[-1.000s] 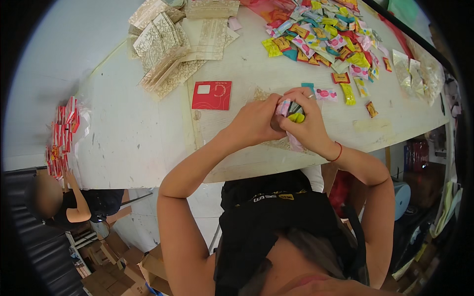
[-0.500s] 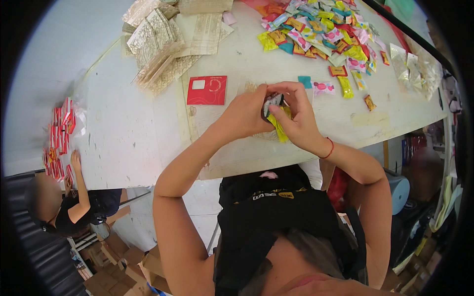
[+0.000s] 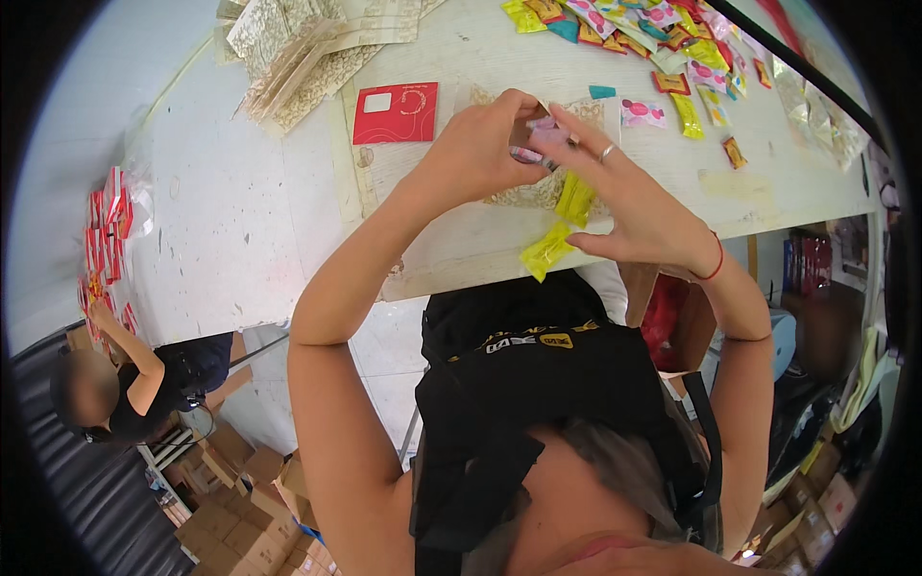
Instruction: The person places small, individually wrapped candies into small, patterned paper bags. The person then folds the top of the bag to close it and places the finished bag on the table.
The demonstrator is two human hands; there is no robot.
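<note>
My left hand (image 3: 480, 149) is curled around a small thing with a pinkish-white packet (image 3: 545, 132) at its opening. Fingers hide most of it, so its kind is unclear. My right hand (image 3: 643, 206) is open, fingertips at that opening and thumb stretched apart. Beneath its palm lies a yellow wrapped candy (image 3: 574, 200). A second yellow wrapped candy (image 3: 546, 252) is by the thumb tip, near the table edge; I cannot tell if they touch. Under my hands a gold-patterned clear bag (image 3: 523, 195) lies flat.
A red card (image 3: 396, 113) lies left of my hands. Patterned bags (image 3: 307, 58) are stacked at the back left. Mixed wrapped candies (image 3: 663, 48) heap at the back right, a few loose ones nearer. Far left, a person (image 3: 144, 374) reaches to red packets (image 3: 108, 230).
The table scene has shifted upward in view. My right hand has opened from its closed grasp, and the yellow candies now show separately below it. The person at left has moved a hand toward the red packets.
</note>
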